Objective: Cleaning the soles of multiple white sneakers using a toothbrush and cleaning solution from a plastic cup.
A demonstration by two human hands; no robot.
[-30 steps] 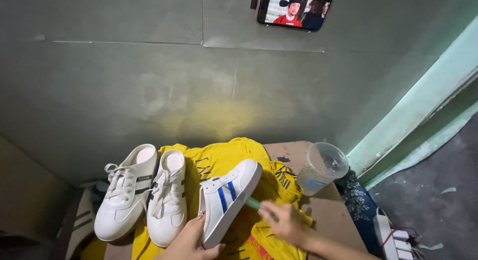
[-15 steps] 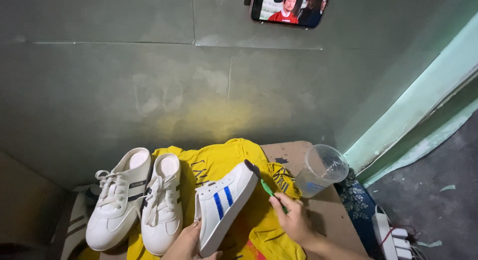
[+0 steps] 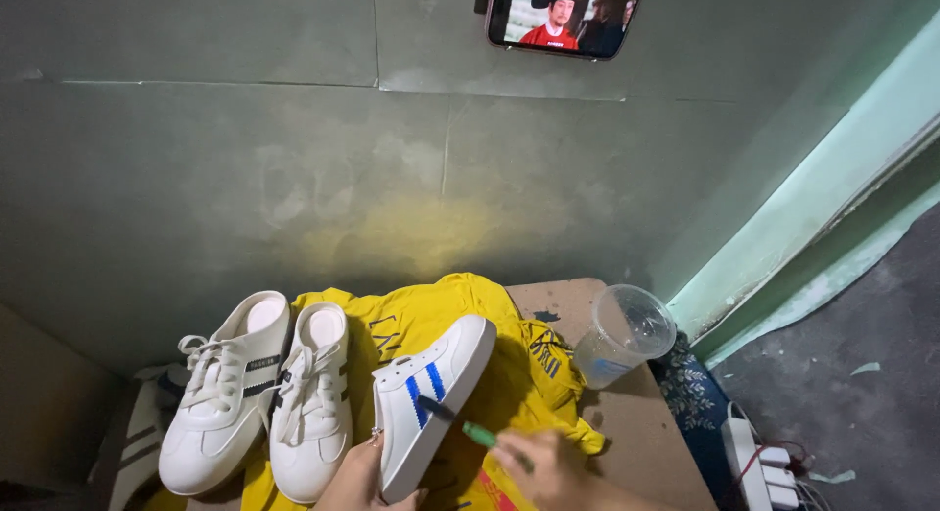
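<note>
The left hand (image 3: 357, 477) grips a white slip-on shoe with blue stripes (image 3: 431, 394) from below, fingers curled around its heel end, tilting it on its side over a yellow cloth (image 3: 431, 320) spread on the bench (image 3: 646, 423). The right hand (image 3: 539, 467) is closed around a green-handled brush (image 3: 460, 425), whose dark tip touches the shoe's side just beside the stripes. To the right, a clear plastic cup (image 3: 622, 335) stands on the bench's brown surface, tilted a little, with a small amount of clear liquid at its bottom. A pair of white laced shoes (image 3: 259, 394) lies side by side at the left, well apart from the cup.
</note>
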